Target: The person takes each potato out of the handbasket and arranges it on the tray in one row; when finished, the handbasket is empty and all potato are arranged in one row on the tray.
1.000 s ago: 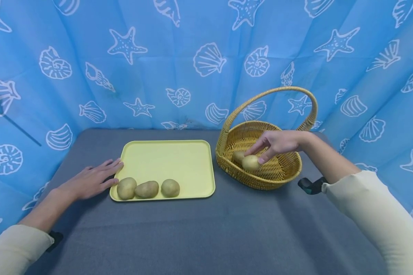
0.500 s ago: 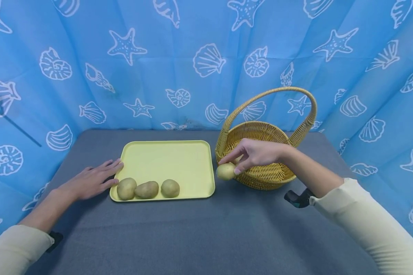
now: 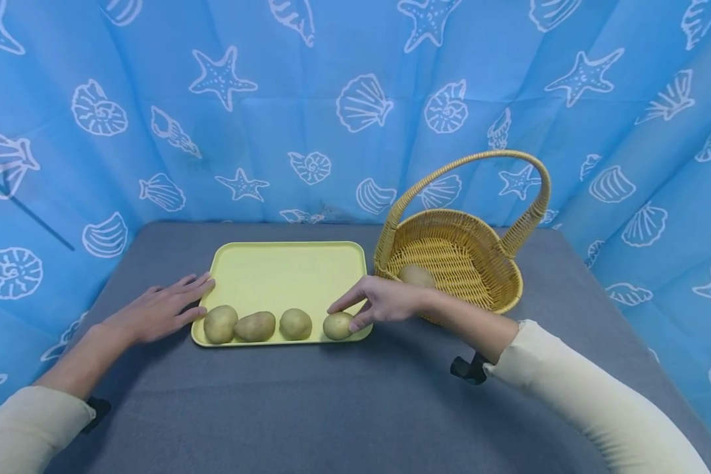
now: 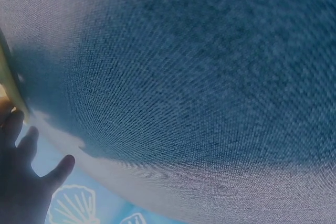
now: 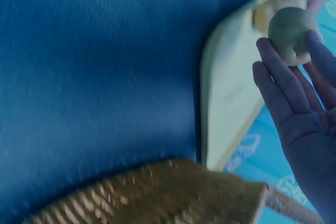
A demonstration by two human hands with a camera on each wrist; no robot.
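Before a blue curtain [image 3: 261,138], we see the right hand [image 3: 382,301] pinch a roundish potato [image 3: 337,326] just left of its palm, above the tray [image 3: 287,273]; the left hand [image 3: 166,311], farther off, rests straight-fingered at the tray's edge.

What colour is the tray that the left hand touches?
The tray is pale yellow, clearest in the head view.
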